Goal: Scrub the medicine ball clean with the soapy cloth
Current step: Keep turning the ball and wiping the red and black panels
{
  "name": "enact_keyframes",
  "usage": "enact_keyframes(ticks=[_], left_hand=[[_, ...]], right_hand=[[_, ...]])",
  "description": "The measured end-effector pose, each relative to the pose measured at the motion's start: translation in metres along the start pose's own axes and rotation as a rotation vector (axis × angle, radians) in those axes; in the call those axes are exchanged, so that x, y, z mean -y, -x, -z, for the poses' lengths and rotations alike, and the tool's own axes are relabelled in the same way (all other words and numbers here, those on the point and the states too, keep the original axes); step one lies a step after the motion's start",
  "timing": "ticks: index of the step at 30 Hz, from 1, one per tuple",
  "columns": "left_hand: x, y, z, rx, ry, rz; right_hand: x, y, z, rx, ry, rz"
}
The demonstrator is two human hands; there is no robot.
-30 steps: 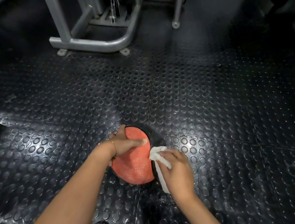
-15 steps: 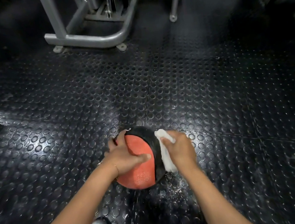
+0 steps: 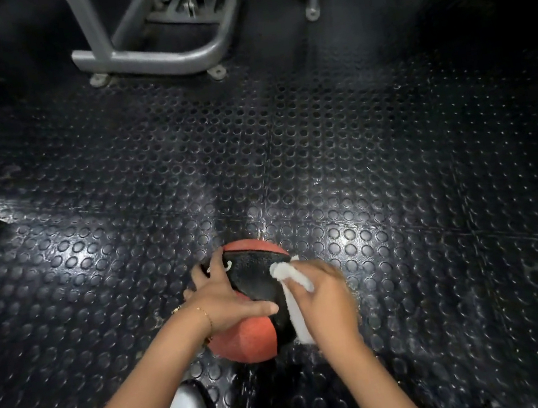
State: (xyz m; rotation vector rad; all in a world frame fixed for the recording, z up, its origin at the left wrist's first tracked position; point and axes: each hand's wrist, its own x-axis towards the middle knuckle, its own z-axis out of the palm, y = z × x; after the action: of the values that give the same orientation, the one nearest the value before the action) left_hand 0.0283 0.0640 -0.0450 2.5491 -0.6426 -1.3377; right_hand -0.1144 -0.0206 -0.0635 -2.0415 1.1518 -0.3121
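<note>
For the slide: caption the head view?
Left hand steadies a red-and-black medicine ball on studded black rubber flooring while right hand presses a white cloth against it.

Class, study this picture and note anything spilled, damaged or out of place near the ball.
Water streaks wet the studded floor on the person's side of the medicine ball, apparently dripped from the cloth the right hand holds. Nothing else stands out.

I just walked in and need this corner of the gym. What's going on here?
A person is scrubbing an orange-and-black medicine ball that sits on the studded rubber floor. Their left hand grips the ball from the top and side, while the right hand holds a white cloth against its black panel. A grey machine frame stands further back.
</note>
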Motion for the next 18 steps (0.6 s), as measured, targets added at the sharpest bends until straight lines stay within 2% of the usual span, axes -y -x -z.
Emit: enact_keyframes(ticks=[2,5,12,16,18], left_hand=[[-0.006,0.002,-0.001,-0.014,-0.013,0.017],[-0.019,0.006,-0.001,-0.024,-0.052,0.019],[-0.029,0.01,-0.002,0.029,-0.24,-0.081],[-0.03,0.009,-0.003,0.036,-0.284,-0.099],[-0.031,0.01,-0.004,0.03,-0.277,-0.096]], right_hand=[[0.001,-0.013,0.002,-0.011,-0.056,-0.072],[0.005,-0.031,0.014,0.077,-0.055,-0.263],[0.018,-0.025,0.021,0.098,0.124,-0.074],[-0.002,-0.023,0.013,-0.001,0.028,-0.214],[-0.006,-0.029,0.013,0.005,0.012,-0.265]])
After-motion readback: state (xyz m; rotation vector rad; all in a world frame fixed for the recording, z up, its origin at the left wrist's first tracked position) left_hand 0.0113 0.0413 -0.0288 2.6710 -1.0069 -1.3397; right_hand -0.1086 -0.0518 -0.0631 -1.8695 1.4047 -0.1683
